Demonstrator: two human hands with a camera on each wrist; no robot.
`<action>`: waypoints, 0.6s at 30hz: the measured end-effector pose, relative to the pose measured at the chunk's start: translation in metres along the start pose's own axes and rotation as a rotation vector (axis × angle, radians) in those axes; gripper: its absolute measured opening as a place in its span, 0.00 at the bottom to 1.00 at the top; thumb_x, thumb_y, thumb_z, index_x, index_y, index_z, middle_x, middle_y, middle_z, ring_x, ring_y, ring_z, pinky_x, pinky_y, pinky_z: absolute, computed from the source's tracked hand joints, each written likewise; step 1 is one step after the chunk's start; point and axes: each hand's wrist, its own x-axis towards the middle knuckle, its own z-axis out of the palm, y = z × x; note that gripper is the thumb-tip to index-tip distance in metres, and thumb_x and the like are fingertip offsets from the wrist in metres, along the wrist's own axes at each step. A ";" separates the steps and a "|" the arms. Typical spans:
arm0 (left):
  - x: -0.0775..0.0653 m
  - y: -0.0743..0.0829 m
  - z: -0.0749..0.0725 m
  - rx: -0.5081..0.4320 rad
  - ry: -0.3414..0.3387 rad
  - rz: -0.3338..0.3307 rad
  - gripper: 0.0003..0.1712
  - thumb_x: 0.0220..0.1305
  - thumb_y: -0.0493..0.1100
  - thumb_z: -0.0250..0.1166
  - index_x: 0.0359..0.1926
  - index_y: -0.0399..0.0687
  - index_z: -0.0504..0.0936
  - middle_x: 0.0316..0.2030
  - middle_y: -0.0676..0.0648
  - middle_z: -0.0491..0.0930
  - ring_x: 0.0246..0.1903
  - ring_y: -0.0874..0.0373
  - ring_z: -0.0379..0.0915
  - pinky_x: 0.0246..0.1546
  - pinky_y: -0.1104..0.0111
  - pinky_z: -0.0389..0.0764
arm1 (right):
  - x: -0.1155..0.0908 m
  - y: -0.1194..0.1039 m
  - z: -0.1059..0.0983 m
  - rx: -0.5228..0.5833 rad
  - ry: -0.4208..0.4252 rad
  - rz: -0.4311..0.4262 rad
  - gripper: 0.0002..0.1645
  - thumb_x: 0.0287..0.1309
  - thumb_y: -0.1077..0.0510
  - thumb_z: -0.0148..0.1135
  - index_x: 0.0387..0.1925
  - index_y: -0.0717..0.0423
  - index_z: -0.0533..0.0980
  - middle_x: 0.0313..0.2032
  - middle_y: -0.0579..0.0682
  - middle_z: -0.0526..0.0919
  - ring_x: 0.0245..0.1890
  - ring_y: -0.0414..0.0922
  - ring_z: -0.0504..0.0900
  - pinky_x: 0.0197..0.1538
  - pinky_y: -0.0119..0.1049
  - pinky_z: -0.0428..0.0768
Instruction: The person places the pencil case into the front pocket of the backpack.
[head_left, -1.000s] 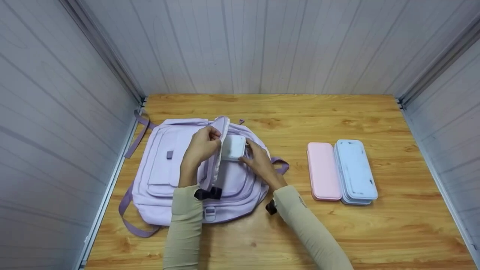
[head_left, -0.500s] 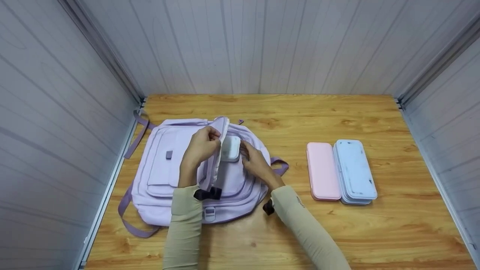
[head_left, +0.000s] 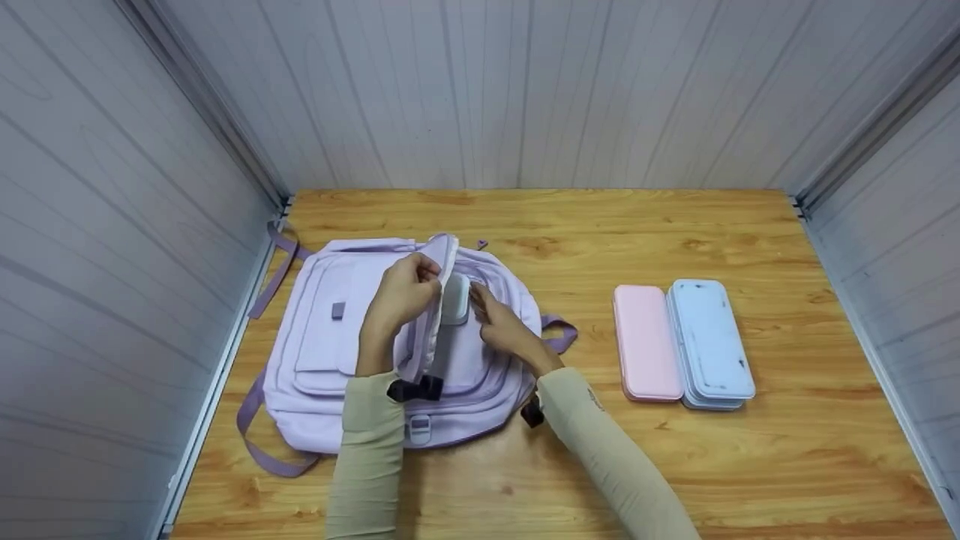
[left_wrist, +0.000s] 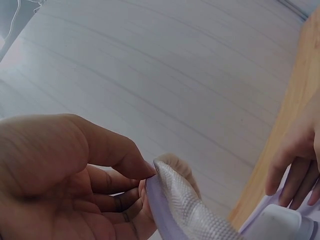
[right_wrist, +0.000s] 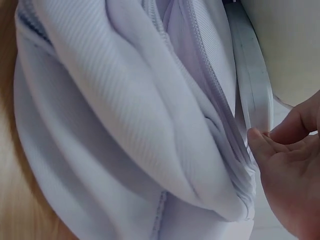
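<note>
A lilac backpack (head_left: 319,352) lies on the wooden table, its front pocket unzipped. With thumb and fingers my left hand (head_left: 401,295) pinches the edge of the pocket flap (left_wrist: 167,210) and holds it raised. A pale, rounded pencil case (head_left: 456,301) is partly inside the pocket; the flap hides the rest. At its outer end is my right hand (head_left: 508,326), the fingers fairly straight and pointing at the case, not wrapped around it. In the right wrist view, the fingertips are at the end of the pencil case (right_wrist: 256,80).
To the right of the backpack lie a pink pencil case (head_left: 649,341) and a light blue pencil case (head_left: 711,341), side by side. Purple straps (head_left: 274,450) spread from the bag. Pale panel walls (head_left: 487,97) enclose the table at the back and both sides.
The pale pencil case has slid left, deeper into the pocket. My right hand has moved left behind it, its grip on the case's end loosened. My left hand stays at the flap.
</note>
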 end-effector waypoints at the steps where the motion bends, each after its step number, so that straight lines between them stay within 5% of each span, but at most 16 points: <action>1: 0.000 0.000 0.000 0.000 0.000 -0.002 0.13 0.55 0.33 0.52 0.41 0.36 0.78 0.32 0.46 0.74 0.32 0.57 0.69 0.33 0.71 0.70 | 0.000 -0.001 0.000 -0.002 -0.007 0.006 0.49 0.42 0.81 0.35 0.71 0.70 0.42 0.71 0.68 0.51 0.71 0.59 0.53 0.70 0.50 0.58; 18: 0.000 -0.001 -0.002 -0.027 -0.018 -0.014 0.14 0.54 0.32 0.52 0.42 0.36 0.77 0.33 0.46 0.74 0.31 0.57 0.68 0.31 0.71 0.70 | 0.005 -0.005 0.006 -0.117 -0.042 0.005 0.48 0.43 0.78 0.39 0.71 0.69 0.44 0.71 0.66 0.52 0.71 0.56 0.56 0.68 0.44 0.62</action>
